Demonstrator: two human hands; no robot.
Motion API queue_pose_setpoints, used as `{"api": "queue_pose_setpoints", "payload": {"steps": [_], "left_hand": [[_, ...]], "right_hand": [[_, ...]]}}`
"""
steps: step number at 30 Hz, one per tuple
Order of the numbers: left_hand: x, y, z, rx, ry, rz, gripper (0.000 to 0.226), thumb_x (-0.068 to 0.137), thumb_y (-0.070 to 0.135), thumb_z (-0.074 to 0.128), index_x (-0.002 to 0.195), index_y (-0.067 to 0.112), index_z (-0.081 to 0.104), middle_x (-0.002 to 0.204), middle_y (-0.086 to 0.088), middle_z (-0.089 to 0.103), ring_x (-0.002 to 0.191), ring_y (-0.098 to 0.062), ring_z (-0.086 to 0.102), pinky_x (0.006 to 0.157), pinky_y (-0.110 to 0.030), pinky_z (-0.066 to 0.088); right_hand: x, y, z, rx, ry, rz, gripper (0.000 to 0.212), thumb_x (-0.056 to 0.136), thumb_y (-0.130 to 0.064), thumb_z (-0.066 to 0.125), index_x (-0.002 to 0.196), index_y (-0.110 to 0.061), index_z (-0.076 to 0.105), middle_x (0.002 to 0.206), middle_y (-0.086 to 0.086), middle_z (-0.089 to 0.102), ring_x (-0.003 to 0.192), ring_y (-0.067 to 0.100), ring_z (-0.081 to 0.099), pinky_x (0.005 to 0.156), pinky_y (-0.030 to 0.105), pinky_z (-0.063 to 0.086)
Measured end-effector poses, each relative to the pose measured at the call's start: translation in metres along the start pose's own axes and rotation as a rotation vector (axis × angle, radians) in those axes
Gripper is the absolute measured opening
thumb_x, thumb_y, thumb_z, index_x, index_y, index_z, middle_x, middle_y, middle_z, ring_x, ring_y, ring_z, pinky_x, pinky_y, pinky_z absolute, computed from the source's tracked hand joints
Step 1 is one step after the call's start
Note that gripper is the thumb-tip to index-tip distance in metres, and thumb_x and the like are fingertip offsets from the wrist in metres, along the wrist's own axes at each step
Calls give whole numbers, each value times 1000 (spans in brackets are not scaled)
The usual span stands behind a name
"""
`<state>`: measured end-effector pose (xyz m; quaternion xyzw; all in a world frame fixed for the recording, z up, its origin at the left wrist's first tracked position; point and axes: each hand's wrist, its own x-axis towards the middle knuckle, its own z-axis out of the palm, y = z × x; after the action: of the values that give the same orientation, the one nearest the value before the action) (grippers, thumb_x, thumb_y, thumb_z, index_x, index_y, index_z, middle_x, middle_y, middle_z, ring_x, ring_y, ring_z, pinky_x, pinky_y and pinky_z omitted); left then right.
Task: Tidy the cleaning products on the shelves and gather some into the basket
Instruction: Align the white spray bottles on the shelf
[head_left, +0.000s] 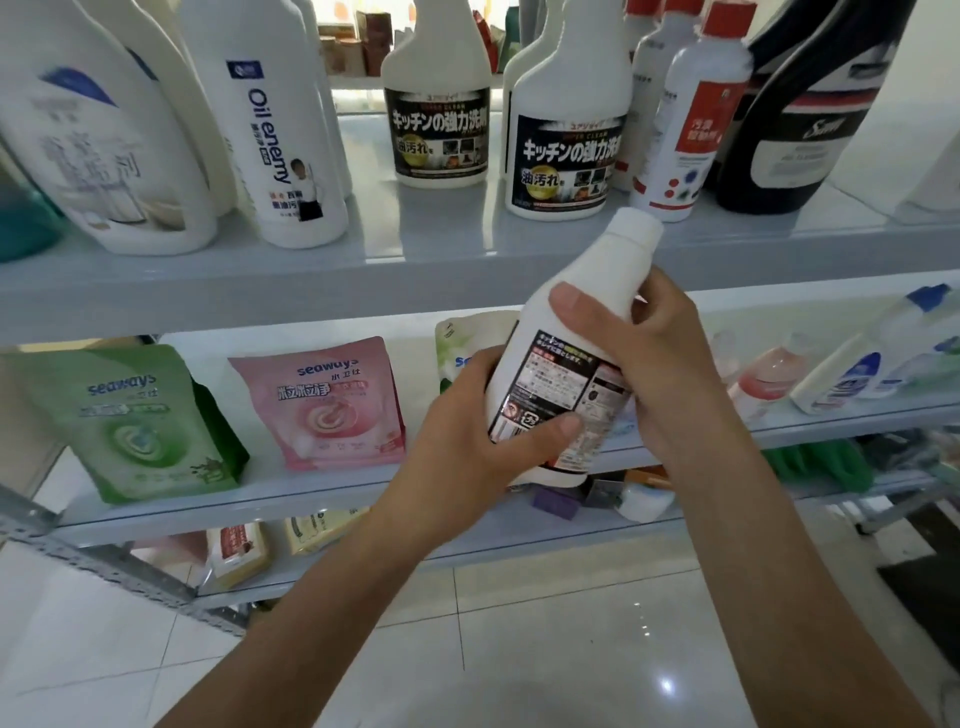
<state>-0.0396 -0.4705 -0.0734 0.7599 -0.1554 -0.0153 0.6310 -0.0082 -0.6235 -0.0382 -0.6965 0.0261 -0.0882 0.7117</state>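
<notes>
A white bottle with a black label (576, 332) is held tilted in front of the shelves, its white cap pointing up and to the right. My left hand (478, 447) grips its lower part with the thumb across the label. My right hand (649, 358) grips its upper body from the right, thumb on the bottle's shoulder. Two matching white bottles with black labels (439, 130) (566, 156) stand upright on the upper shelf (415, 270) just behind. No basket is in view.
The upper shelf also holds an "Oil enemy" bottle (280, 140), large white jugs (98, 145), red-labelled bottles (685, 124) and a black jug (795, 124). The middle shelf has green (135, 421) and pink (327, 405) pouches and lying bottles (852, 364). Tiled floor lies below.
</notes>
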Motion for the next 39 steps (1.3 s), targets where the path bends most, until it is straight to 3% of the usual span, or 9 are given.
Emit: {"api": "queue_pose_setpoints", "payload": {"steps": [2,5,7,11,15,20,26,33,39], "left_hand": [[1,-4,-7,-331,-117,-121,51,74,41,79,115,16,62,107,1,73,98,-13,69,77,-26,56],[1,-9,-9,-634,-271,-232,85,61,54,83,127,6,56,123,-13,66,113,-30,63,85,-35,55],[4,-6,-10,-636,-270,-226,84,65,54,80,129,5,54,125,-13,64,116,-31,61,88,-36,54],[9,6,-20,-232,-27,-77,47,84,57,61,114,22,57,101,17,69,95,-9,65,75,-14,50],[9,14,-18,511,97,294,93,69,49,70,145,21,23,139,17,27,128,6,28,99,1,23],[33,17,-20,214,377,232,77,57,43,79,117,47,30,119,5,50,109,-7,53,83,-18,48],[66,38,-73,126,252,256,67,66,13,86,112,40,44,124,3,34,110,-9,50,72,-9,51],[103,27,-82,-67,253,247,66,78,11,76,134,20,42,121,-1,60,112,-18,61,85,-29,56],[122,17,-89,108,265,222,69,80,30,71,142,24,40,121,11,43,127,-18,44,103,-46,45]], "right_hand": [[7,1,-8,242,-276,63,76,49,-31,89,116,-15,57,101,4,71,90,23,69,72,39,57],[15,1,-10,603,-740,128,85,60,-31,83,134,-11,47,121,15,61,104,31,61,86,44,51],[20,-2,-4,696,-801,119,79,59,-24,82,130,-8,51,118,17,62,103,32,62,85,44,52],[21,-18,9,633,-554,52,70,45,-16,83,111,-8,61,99,11,69,86,27,67,72,39,56],[14,-33,42,176,-6,-133,63,50,-12,77,107,-24,52,101,1,65,91,19,65,76,41,56],[8,-55,77,59,76,-293,58,65,-7,79,107,-28,46,107,-6,59,95,11,61,82,36,54],[37,-70,77,165,-115,-282,47,75,-15,75,115,-23,52,115,-3,61,104,12,60,84,31,52],[86,-63,97,-67,82,-447,40,74,-39,73,107,-36,51,115,-7,56,110,18,53,90,43,51],[100,-54,77,-240,343,-767,43,84,-27,66,123,-18,50,117,-12,45,113,15,47,95,39,45]]}}
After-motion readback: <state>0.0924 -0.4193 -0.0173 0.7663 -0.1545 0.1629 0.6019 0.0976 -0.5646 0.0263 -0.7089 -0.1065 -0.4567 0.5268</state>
